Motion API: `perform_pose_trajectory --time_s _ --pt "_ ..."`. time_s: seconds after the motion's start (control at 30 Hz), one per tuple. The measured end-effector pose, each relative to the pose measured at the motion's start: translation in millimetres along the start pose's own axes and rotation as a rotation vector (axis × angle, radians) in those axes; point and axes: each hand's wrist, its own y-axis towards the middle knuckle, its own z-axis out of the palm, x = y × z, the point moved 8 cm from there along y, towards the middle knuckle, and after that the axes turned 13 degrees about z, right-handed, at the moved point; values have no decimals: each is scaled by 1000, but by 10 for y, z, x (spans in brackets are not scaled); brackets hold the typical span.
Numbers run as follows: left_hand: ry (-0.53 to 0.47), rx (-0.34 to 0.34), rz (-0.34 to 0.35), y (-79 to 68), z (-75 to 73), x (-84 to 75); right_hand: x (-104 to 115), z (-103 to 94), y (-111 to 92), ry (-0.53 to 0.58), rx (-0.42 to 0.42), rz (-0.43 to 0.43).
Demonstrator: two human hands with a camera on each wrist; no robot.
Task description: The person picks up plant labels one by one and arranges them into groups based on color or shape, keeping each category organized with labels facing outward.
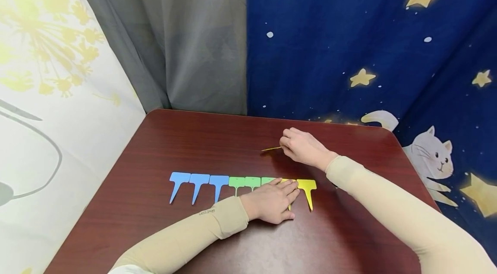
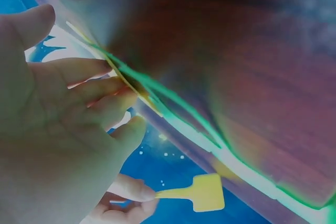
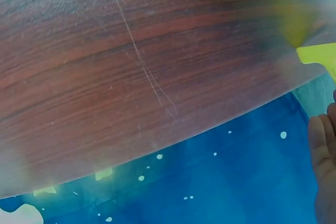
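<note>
T-shaped plant labels lie side by side in a row on the table: three blue plant labels at the left, green plant labels in the middle, and yellow plant labels at the right. My left hand rests over the green and yellow part of the row with its fingers extended, hiding some stems. Above the row, my right hand pinches one more yellow plant label, seen nearly edge-on in the head view. From the left wrist view, that label's stem is between the fingertips and its broad head points away.
The reddish-brown wooden table spreads around the row. Behind its far edge hang a grey curtain and a blue curtain with stars and a cat. A white patterned cloth hangs at the left.
</note>
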Motion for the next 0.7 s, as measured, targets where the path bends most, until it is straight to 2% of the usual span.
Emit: perform_pose_trajectory --time_s 0.27,0.47,0.7 --pt "-12 27 -16 -6 -5 10 -35 -198 -125 28 10 42" --pt "-9 22 -11 21 -3 -1 -99 -416 -359 50 -6 75" --pt "-12 38 -21 11 -2 8 -209 -550 -658 37 19 146"
